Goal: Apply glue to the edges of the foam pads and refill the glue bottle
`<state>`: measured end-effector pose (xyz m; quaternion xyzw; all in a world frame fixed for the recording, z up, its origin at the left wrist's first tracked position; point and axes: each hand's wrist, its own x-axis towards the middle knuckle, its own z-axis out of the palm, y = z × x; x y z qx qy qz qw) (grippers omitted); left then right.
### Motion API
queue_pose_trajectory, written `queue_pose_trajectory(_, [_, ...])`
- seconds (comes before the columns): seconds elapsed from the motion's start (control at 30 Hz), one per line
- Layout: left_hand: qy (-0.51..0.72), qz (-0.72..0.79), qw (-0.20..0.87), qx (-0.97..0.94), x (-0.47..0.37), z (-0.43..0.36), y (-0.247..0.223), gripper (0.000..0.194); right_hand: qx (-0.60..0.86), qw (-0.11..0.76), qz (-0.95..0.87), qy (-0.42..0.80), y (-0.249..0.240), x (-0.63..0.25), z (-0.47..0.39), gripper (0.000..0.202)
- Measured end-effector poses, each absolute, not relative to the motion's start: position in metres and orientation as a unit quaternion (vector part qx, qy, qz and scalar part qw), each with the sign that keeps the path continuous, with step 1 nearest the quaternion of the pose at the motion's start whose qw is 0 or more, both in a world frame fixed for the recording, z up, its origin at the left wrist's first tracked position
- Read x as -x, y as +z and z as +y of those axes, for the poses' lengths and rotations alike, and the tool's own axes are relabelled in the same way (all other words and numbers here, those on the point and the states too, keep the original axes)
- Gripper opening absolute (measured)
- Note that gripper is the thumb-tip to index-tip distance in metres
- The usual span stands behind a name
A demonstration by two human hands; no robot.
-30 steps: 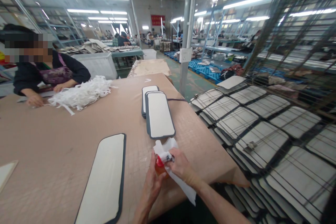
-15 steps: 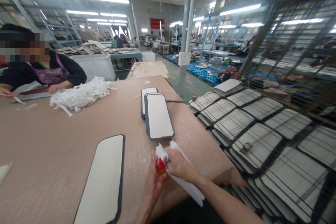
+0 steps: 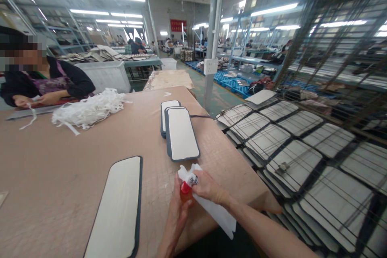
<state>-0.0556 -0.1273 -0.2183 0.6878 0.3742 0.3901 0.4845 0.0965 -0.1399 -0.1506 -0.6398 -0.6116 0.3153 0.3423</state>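
My left hand [image 3: 177, 207] is wrapped round a small translucent orange bottle [image 3: 185, 197] with a red cap [image 3: 185, 187]. Pinched in my right hand [image 3: 210, 187] is a crumpled white sheet [image 3: 222, 217], cloth or paper, its top end bunched beside the cap and its lower end hanging over the table edge. Dark marks show on the bunched part. Just beyond my hands lies a cream panel with dark edging [image 3: 183, 133], on top of another such panel [image 3: 170, 109]. A larger cream panel [image 3: 119, 205] rests flat to the left.
The brown-covered table [image 3: 69, 177] carries a heap of white strips [image 3: 90, 109]. A co-worker [image 3: 60, 78] sits at its far left side. To the right, a wire rack [image 3: 290, 157] holds several cream panels. A grey post [image 3: 212, 40] stands past the table's far right corner.
The white sheet's top end has spread out a little beside the red cap. Both my hands keep their hold. The co-worker's hands have come together, and the view has shifted slightly.
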Motion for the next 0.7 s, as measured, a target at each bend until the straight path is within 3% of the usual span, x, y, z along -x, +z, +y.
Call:
queue_pose_trajectory(0.37, [0.387,0.355,0.480,-0.703,0.062,-0.121,-0.227,0.084,0.644,0.476,-0.433,0.414,-0.191,-0.110,-0.154,0.021])
queue_pose_trajectory(0.5, [0.375,0.349,0.484,-0.710,0.064,-0.120,-0.224,0.084,0.629,0.469,-0.496,0.372,-0.176,-0.103,-0.161,0.006])
queue_pose_trajectory(0.7, [0.378,0.383,0.474,-0.697,0.064,-0.124,-0.220,0.080,0.636,0.396,-0.603,0.274,-0.158,-0.089,-0.161,0.017])
